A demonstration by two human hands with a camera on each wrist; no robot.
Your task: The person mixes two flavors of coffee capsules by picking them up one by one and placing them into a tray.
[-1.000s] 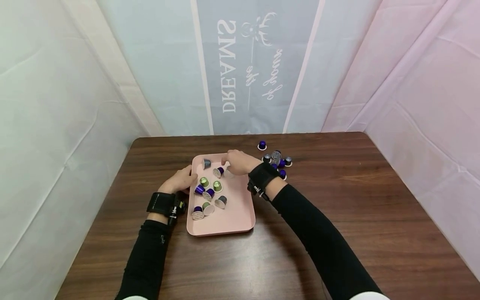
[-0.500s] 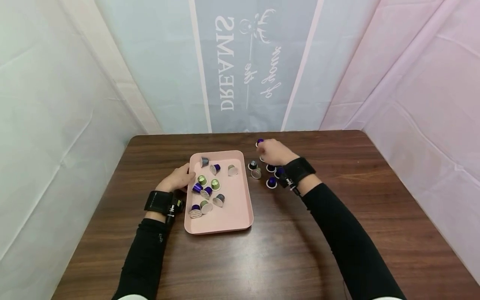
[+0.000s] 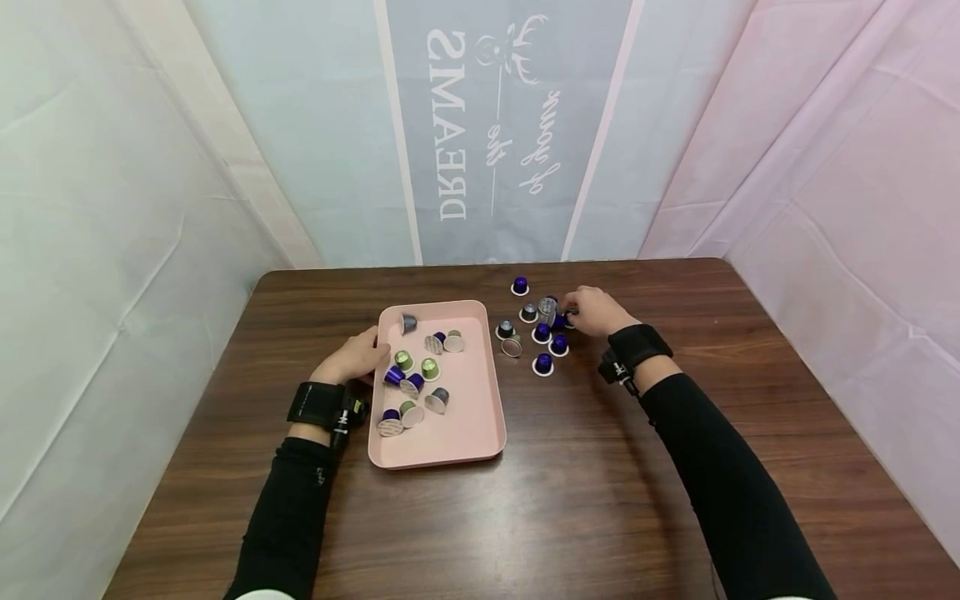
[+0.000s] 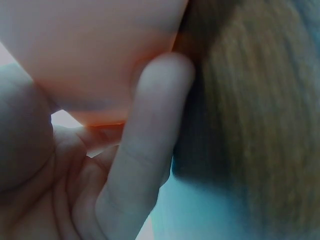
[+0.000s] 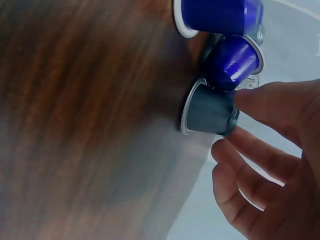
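Note:
My left hand (image 3: 351,357) grips the left rim of a pink tray (image 3: 468,433); in the left wrist view, a finger lies along the tray's side (image 4: 90,55). Several coffee capsules lie in the tray, among them a green capsule (image 3: 430,368) and a grey capsule (image 3: 438,400). To the tray's right, my right hand (image 3: 597,312) is at the right edge of a loose capsule group. The right wrist view has its thumb and finger pinching a dark grey coffee capsule (image 5: 210,110) standing on the table. A shiny purple capsule (image 5: 232,62) touches it.
Beside the tray are more capsules, including a purple capsule (image 3: 543,364) in front and another purple capsule (image 3: 520,286) near the far edge. A clear capsule (image 3: 547,308) is in the group. The wooden table (image 3: 600,500) ends at a hanging printed cloth (image 3: 517,167).
My right hand has moved from inside the tray rightward to the loose capsules, leaving a pale green capsule in the tray. A purple capsule beside it has rolled. The left hand has stayed at the rim.

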